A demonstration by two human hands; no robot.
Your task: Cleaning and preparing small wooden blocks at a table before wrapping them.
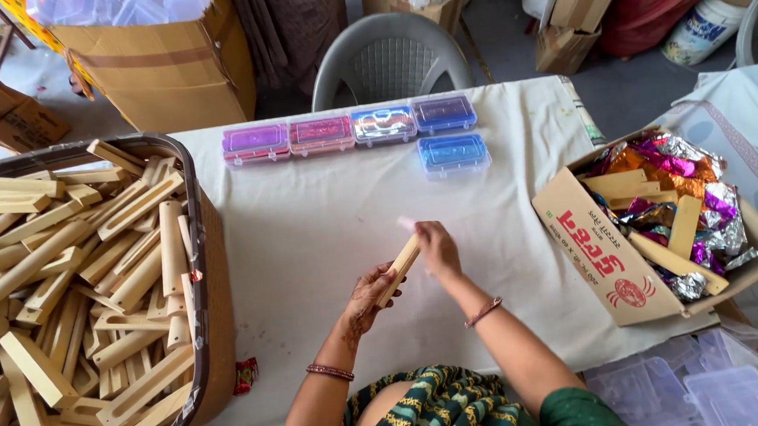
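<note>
Both hands, left (365,300) and right (438,249), have fingers clamped on one wooden stick (399,269). Five filled boxes (382,127) sit beyond; basket (197,250) left looks full, so probably loads remaining.

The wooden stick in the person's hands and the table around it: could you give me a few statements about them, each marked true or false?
1. Both hands hold one wooden stick. True: the left hand grips its lower end and the right hand its upper end.
2. The basket on the left is full of foil wrappers. False: it holds many wooden sticks.
3. Five small plastic cases lie at the far side of the table. True.
4. The cardboard box on the right holds only sticks. False: it holds shiny foil along with a few sticks.
5. The grey chair stands on the table. False: it stands behind it.
</note>
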